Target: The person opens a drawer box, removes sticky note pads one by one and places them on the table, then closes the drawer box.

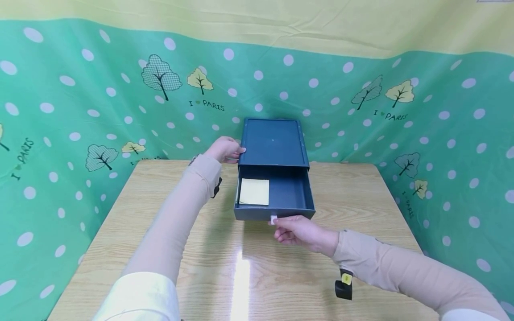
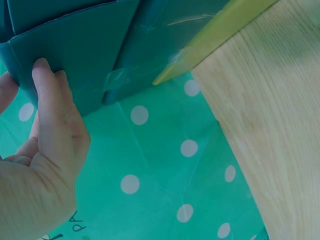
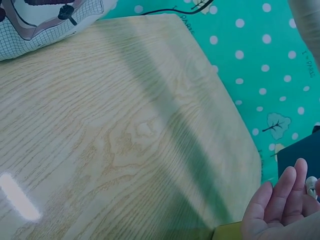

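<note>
A dark blue drawer box [image 1: 273, 142] stands toward the back of the wooden table [image 1: 345, 196], its drawer [image 1: 289, 191] pulled out toward me. Inside the drawer, at the left, lies a pale yellow pad of notes [image 1: 254, 192]. My right hand [image 1: 299, 232] pinches the small white pull tab [image 1: 274, 220] on the drawer front between thumb and finger. At the box's left side is my left hand [image 1: 225, 149], thumb at the top edge. In the left wrist view, extended fingers [image 2: 52, 110] of that hand touch the blue side wall.
A green dotted curtain [image 1: 120, 102] hangs behind the table and along both sides. The left wrist view has a yellow strip [image 2: 215, 35] beside the box. In the right wrist view, a patterned cloth item [image 3: 55, 25] and a black cable [image 3: 175, 10] appear near the table's edge.
</note>
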Available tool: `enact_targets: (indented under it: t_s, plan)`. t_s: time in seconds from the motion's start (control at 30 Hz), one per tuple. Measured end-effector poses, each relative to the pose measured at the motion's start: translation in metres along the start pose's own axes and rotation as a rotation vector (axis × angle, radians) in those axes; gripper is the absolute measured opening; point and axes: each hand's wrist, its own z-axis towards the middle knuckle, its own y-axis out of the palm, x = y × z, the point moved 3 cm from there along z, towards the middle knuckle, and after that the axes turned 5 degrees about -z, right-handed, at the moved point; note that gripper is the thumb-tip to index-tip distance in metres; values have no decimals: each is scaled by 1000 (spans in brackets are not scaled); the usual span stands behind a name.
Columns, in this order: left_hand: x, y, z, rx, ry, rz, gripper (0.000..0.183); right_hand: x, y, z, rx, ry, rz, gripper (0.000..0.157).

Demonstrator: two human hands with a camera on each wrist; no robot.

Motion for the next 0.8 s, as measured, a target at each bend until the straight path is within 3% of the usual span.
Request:
enact_targets:
  t_s: [0.8]
  plan:
    - [0,1,-3,-5,4,-28,51,9,6,-11,-7,28,-36,42]
